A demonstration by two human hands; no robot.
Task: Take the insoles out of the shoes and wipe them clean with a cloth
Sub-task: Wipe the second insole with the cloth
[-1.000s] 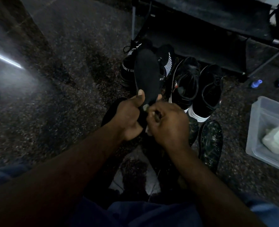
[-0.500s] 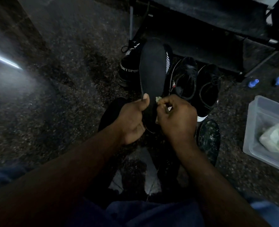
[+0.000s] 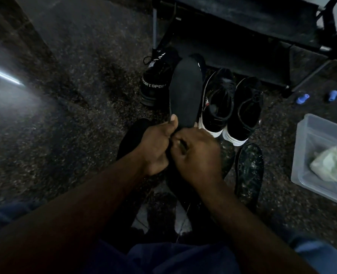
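Dark speckled stone floor (image 3: 74, 115). On it: black SPORT sneaker (image 3: 153, 84), a pair of black white-soled shoes (image 3: 217, 101) near it, a speckled insole (image 3: 249, 171) flat in front of them, and a black insole (image 3: 132, 135) to the left, partly hidden. Far right, a clear tub (image 3: 305, 155) and, beyond it, two small blue things (image 3: 302, 98).

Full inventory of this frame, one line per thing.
held insole: 1, black, raised over the shoes
sport shoes: 2, black with white lettering, by the rack, one mostly hidden
white-soled shoes: 2, black, right of those
plain insole: 1, black, floor, beside left hand
speckled insole: 1, dark, floor right of the hands
tub: 1, clear, far right
cloth: 1, pale, in tub
small items: 2, blue, floor beyond tub
rack: 1, black, top
left hand: 1, grips held insole's heel
right hand: 1, curled at that heel
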